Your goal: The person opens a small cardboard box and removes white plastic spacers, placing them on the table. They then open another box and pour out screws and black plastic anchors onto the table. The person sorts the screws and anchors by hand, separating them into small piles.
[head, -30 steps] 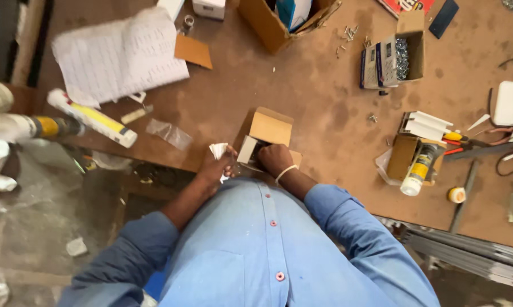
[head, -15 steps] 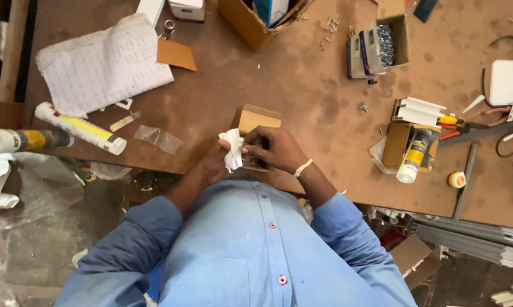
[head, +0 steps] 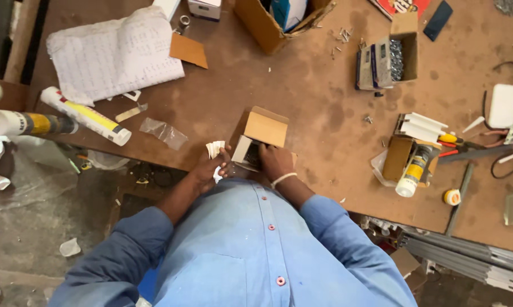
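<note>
Head view looks straight down on a brown workbench (head: 324, 113) and on the person in a blue shirt (head: 251, 250) who stands at its near edge. We see the left hand (head: 211, 167) just off the edge of the bench, with the fingers closed around a small folded white paper (head: 215, 149) that sticks up above them. The right hand (head: 274, 161) lies on the bench close beside it, curled against a small open cardboard box (head: 265, 129); its fingers reach into the front of the box, where something dark sits, but we cannot tell if they grip it. The box stands at the near edge of the bench, its brown flap lifted away from the person, and a pale band is around the right wrist.

To the left of the box we find a clear plastic bag (head: 164, 132), then a white sealant tube (head: 86, 116) with a yellow label, and behind it a large sheet of lined paper (head: 111, 57). Well apart on the right there is a white bottle (head: 411, 170) with a yellow label lying in another box, and near it a small yellow tape roll (head: 451, 196).
</note>
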A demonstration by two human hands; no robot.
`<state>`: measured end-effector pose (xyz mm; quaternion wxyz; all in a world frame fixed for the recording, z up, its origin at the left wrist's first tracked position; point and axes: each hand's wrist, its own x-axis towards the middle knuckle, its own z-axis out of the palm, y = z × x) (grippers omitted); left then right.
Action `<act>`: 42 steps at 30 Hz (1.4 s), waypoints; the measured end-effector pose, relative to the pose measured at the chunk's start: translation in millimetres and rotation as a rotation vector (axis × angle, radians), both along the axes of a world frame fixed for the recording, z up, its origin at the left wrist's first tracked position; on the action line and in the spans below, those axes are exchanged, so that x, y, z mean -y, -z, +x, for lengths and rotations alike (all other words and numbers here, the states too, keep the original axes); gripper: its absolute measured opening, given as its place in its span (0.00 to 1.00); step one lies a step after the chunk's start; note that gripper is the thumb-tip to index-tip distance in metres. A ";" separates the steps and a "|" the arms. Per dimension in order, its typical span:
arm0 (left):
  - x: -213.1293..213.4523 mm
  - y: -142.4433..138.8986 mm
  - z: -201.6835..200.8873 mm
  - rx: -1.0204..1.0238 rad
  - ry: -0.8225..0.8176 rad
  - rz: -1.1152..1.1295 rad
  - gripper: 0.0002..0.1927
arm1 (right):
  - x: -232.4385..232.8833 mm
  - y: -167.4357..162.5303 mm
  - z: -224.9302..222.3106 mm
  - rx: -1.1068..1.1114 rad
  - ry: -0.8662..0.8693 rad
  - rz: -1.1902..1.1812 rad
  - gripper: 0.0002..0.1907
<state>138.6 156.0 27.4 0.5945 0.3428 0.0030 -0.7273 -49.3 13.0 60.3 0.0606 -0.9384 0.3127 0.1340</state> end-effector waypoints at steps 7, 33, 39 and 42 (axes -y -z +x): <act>-6.9 -5.4 8.8 -0.013 -0.033 0.074 0.15 | -2.0 -22.2 8.7 0.361 -0.201 -0.098 0.09; -4.8 -15.6 26.5 0.120 -0.084 0.069 0.21 | -13.1 -22.7 11.8 0.263 0.069 0.143 0.17; -0.7 -1.9 4.5 0.056 -0.103 0.128 0.20 | 6.0 -67.1 -28.6 0.609 0.631 0.464 0.10; 4.6 -1.9 -4.9 0.036 -0.087 0.035 0.22 | 19.0 -69.8 -33.2 0.639 0.633 0.559 0.13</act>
